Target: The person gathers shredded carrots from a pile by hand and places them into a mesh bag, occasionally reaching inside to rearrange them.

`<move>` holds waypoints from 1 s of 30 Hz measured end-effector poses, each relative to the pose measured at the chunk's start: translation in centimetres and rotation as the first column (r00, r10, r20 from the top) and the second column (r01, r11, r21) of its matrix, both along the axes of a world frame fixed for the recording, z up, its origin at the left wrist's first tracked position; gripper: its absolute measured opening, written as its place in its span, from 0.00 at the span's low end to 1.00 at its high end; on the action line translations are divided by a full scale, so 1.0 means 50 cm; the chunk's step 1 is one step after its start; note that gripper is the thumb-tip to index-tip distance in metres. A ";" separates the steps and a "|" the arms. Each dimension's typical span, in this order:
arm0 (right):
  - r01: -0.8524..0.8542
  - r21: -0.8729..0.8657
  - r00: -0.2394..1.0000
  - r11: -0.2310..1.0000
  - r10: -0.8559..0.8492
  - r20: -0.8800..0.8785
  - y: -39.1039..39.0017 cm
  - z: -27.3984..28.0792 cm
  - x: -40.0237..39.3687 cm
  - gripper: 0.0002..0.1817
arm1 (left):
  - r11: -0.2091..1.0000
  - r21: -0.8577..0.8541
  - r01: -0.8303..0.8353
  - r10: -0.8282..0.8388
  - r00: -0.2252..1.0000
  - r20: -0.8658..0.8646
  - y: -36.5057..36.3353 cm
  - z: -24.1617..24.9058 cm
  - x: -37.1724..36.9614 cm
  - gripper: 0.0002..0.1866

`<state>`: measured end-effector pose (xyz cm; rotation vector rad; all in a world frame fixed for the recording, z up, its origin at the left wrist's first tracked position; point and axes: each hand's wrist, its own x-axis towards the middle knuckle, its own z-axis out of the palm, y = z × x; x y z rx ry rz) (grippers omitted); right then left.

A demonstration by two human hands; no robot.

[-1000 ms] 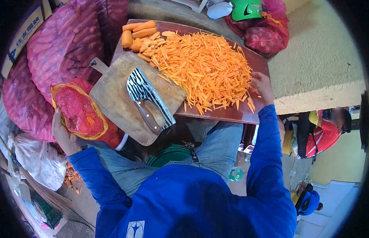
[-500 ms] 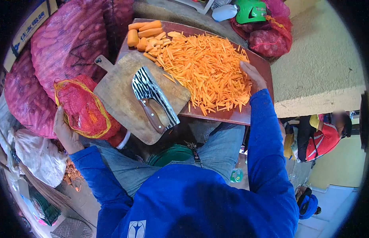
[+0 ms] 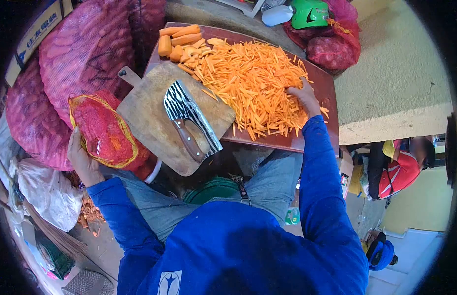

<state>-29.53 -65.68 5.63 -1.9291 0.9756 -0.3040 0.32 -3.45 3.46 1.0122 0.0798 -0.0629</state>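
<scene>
My left hand (image 3: 84,160) grips the yellow-edged rim of a red mesh bag (image 3: 103,130), which has a few orange bits inside. On the right side of a dark red board, my right hand (image 3: 306,98) touches a heap of carrot sticks (image 3: 253,83). Its thumb and fingers are spread apart, the fingertips partly hidden among the sticks. Between my hands, a cleaver (image 3: 191,123) with a black-and-white striped blade and wooden handle lies on a wooden cutting board (image 3: 154,103). Whole and cut carrots (image 3: 186,39) lie at the heap's upper left.
The dark red board (image 3: 282,142) spans my front, above my knees. Large mesh sacks (image 3: 88,59) stand at the left. Beneath the cutting board is a green tub (image 3: 211,191). A concrete ledge (image 3: 390,93) runs along the right; another person (image 3: 402,169) is beyond it.
My right hand has moved left and inward from the heap's outer edge, its thumb now over the sticks. A few sticks lie loose to its right. My left hand keeps hold of the mesh bag.
</scene>
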 end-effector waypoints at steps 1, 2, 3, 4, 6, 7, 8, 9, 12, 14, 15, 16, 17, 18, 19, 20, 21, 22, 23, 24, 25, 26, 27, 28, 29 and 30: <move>0.009 -0.029 0.999 1.000 -0.007 0.043 -0.007 -0.011 -0.003 0.56 | 1.000 0.010 -0.012 0.012 1.000 -0.011 -0.001 0.001 -0.001 0.12; 0.008 -0.029 0.999 1.000 -0.007 0.044 -0.015 -0.020 -0.007 0.56 | 0.999 0.021 -0.026 0.027 0.999 -0.022 -0.001 0.001 -0.001 0.12; 0.026 -0.051 0.999 0.998 -0.024 0.038 -0.013 -0.019 -0.005 0.55 | 0.999 0.021 -0.029 0.029 0.999 -0.021 0.002 -0.003 0.002 0.12; 0.045 -0.072 0.999 0.996 -0.043 0.032 -0.010 -0.020 -0.004 0.55 | 1.000 0.004 -0.028 0.028 0.999 -0.022 0.004 -0.010 0.006 0.13; 0.039 -0.042 0.998 0.998 -0.037 0.049 0.000 -0.011 0.005 0.53 | 1.000 -0.011 -0.026 0.026 0.999 -0.023 0.007 -0.015 0.010 0.13; 0.033 -0.014 0.997 0.999 -0.032 0.065 0.008 -0.004 0.007 0.51 | 1.000 -0.016 -0.005 0.005 1.000 -0.020 0.007 -0.014 0.009 0.13; 0.035 -0.013 0.997 0.999 -0.034 0.066 0.004 -0.006 0.008 0.51 | 1.000 -0.020 0.016 -0.016 1.000 -0.017 0.007 -0.012 0.009 0.13; 0.007 -0.059 0.999 0.998 -0.005 0.031 -0.010 -0.011 0.014 0.48 | 1.000 -0.020 0.015 -0.016 1.000 -0.016 0.004 -0.010 0.007 0.13; -0.005 -0.125 1.000 0.992 0.002 -0.025 -0.028 -0.022 0.018 0.41 | 0.999 -0.033 0.006 -0.006 1.000 -0.001 0.005 -0.007 0.003 0.13; 0.007 -0.148 0.999 0.989 -0.015 -0.051 -0.027 -0.015 0.017 0.37 | 0.999 -0.054 -0.002 0.002 1.000 -0.002 0.010 -0.009 0.001 0.13; -0.024 -0.106 1.000 0.994 0.026 0.014 -0.003 0.008 0.007 0.36 | 0.998 -0.054 -0.013 0.013 1.000 -0.003 0.013 -0.008 0.000 0.13; -0.060 -0.063 0.995 0.996 0.065 0.079 0.014 0.020 0.008 0.34 | 0.998 -0.065 -0.005 0.004 1.000 -0.009 0.015 -0.005 -0.002 0.13; -0.045 -0.118 0.998 0.992 0.050 0.046 -0.019 -0.009 0.001 0.32 | 0.997 -0.076 0.001 -0.002 1.000 -0.015 0.020 -0.004 -0.004 0.13; -0.062 -0.116 0.997 0.991 0.068 0.044 -0.014 -0.009 0.005 0.32 | 0.997 -0.074 -0.016 0.015 1.000 -0.017 0.027 -0.006 -0.004 0.13; -0.038 -0.162 0.997 0.986 0.048 0.058 -0.004 -0.015 -0.001 0.31 | 0.998 -0.054 -0.015 0.015 1.000 0.002 0.032 -0.010 -0.005 0.13; -0.010 -0.207 0.997 0.978 0.026 0.074 0.000 -0.015 -0.004 0.30 | 0.999 -0.034 -0.010 0.011 1.000 0.021 0.036 -0.012 -0.006 0.13; 0.001 -0.247 0.990 0.969 0.034 0.137 -0.035 -0.058 -0.013 0.28 | 0.999 -0.044 -0.004 0.005 1.000 0.014 0.036 -0.011 -0.008 0.12; -0.006 -0.248 0.990 0.969 0.041 0.135 -0.034 -0.063 -0.009 0.28 | 0.999 -0.046 -0.011 0.011 1.000 0.012 0.034 -0.006 -0.011 0.12; 0.020 -0.244 0.990 0.970 0.015 0.143 -0.033 -0.068 -0.012 0.27 | 0.999 -0.037 -0.025 0.026 0.999 0.022 0.030 0.000 -0.014 0.12; 0.048 -0.237 0.988 0.970 -0.012 0.152 -0.031 -0.070 -0.013 0.27 | 0.999 -0.026 -0.038 0.039 0.999 0.032 0.027 0.003 -0.016 0.12; 0.046 -0.236 0.989 0.971 -0.011 0.149 -0.028 -0.071 -0.017 0.27 | 0.999 -0.024 -0.039 0.040 0.999 0.029 0.025 0.002 -0.016 0.12; 0.052 -0.162 0.976 0.985 -0.015 0.219 -0.027 -0.072 -0.019 0.26 | 0.999 -0.024 -0.043 0.043 0.999 0.031 0.022 0.002 -0.014 0.12; 0.052 -0.087 0.957 0.995 -0.024 0.290 -0.022 -0.069 -0.018 0.26 | 0.999 -0.024 -0.046 0.047 0.998 0.034 0.020 0.002 -0.013 0.12; 0.050 -0.086 0.956 0.995 -0.022 0.291 -0.018 -0.064 -0.017 0.26 | 0.999 -0.024 -0.048 0.049 0.998 0.036 0.019 0.001 -0.012 0.12; 0.064 -0.015 0.943 0.998 -0.055 0.329 -0.015 -0.058 -0.017 0.26 | 0.998 -0.020 -0.054 0.055 0.998 0.041 0.017 0.001 -0.012 0.12; 0.076 0.057 0.927 0.995 -0.091 0.364 -0.009 -0.052 -0.017 0.26 | 0.998 -0.016 -0.059 0.060 0.997 0.046 0.015 0.003 -0.013 0.13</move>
